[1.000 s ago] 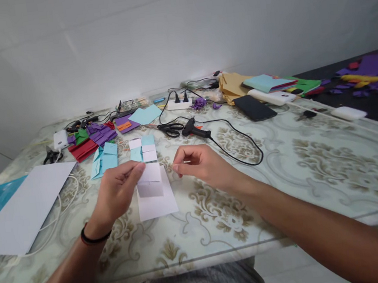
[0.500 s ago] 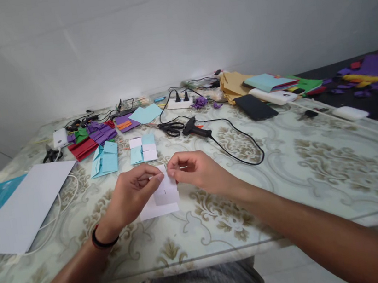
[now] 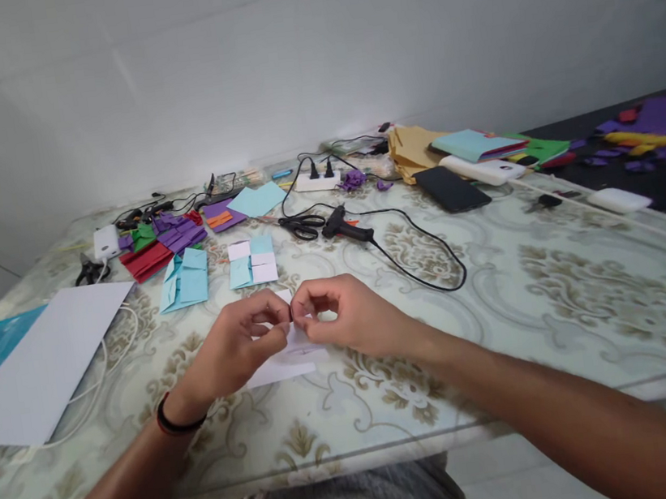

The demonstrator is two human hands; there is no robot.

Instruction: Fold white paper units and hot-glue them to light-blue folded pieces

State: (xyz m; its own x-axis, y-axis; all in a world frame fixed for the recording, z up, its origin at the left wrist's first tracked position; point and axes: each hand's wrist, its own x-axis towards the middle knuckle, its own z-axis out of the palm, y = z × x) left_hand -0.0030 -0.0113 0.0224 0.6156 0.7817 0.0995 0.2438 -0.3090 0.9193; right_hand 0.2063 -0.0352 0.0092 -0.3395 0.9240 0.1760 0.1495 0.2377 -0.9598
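Note:
Close together above the table's front half, both hands pinch a small piece of white paper [image 3: 303, 342]. My left hand [image 3: 240, 339], with a dark band at the wrist, has thumb and fingertips closed on its left side. Facing it, my right hand [image 3: 350, 313] pinches the paper's right side, fingers curled. The fingers hide much of the piece. Beneath lies another white paper strip [image 3: 281, 371] on the patterned tablecloth. Just beyond the hands are a folded blue-and-white paper piece [image 3: 251, 262] and folded light-blue papers [image 3: 185, 279].
A black glue gun [image 3: 347, 225] with a looping cord lies beside black-handled scissors [image 3: 302, 226]. Behind them stands a white power strip [image 3: 317, 180]. A large white sheet [image 3: 48, 369] is at the left, a black phone [image 3: 452, 189] at the right. Coloured paper pieces [image 3: 177, 233] lie at the back left.
Both hands have turned inward and their fingertips have come together. The white paper piece between them has tipped and is now more covered by the fingers.

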